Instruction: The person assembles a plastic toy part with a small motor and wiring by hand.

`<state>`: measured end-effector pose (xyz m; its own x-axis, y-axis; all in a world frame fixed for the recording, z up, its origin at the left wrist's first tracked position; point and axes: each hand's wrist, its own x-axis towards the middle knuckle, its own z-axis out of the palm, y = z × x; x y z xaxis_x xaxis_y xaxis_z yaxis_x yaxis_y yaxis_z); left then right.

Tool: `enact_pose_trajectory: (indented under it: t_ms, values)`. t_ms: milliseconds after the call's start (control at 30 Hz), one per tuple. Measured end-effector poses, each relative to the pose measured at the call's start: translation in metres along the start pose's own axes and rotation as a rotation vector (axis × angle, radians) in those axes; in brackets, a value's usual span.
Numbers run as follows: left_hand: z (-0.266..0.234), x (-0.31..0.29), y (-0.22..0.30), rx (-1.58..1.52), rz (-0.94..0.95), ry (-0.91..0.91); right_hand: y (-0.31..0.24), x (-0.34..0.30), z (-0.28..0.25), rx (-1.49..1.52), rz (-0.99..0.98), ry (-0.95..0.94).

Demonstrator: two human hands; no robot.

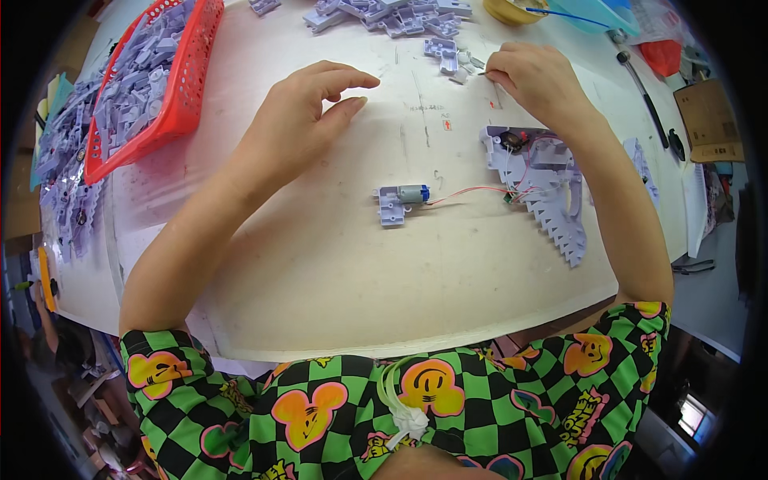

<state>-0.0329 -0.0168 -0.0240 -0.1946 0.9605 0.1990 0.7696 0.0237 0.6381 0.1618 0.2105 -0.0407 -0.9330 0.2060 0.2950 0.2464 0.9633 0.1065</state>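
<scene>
My left hand (308, 108) hovers over the white table with thumb and forefinger apart, holding nothing. Farther right, my right hand (534, 76) is closed in a pinch, a tiny dark tip showing at its fingers; what it holds is too small to name. Just left of those fingers lie a few small lavender plastic parts (442, 54). Below the right hand rests a lavender toy-gun-like half shell (552, 188) with a toothed edge and wiring inside. Thin red and white wires (468, 190) run from it to a small motor (414, 194), which sits on a lavender bracket (390, 210).
A red basket (186, 88) full of lavender parts stands at the far left, beside bagged parts (66, 172). More lavender pieces (384, 16) are heaped at the back. A yellow bowl (512, 11), a blue basin (596, 14) and a black-handled tool (640, 96) lie at the back right.
</scene>
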Motion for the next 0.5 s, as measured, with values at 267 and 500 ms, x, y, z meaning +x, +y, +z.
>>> enact_pose_trajectory:
  t_ms: [267,500]
  values:
    - [0.018,0.031,0.004,-0.037,-0.016,-0.012,0.003,0.020,-0.014,0.146,0.093,-0.260]
    - [0.033,0.054,0.017,-0.133,-0.029,-0.054,-0.003,0.003,-0.020,0.269,0.082,-0.072]
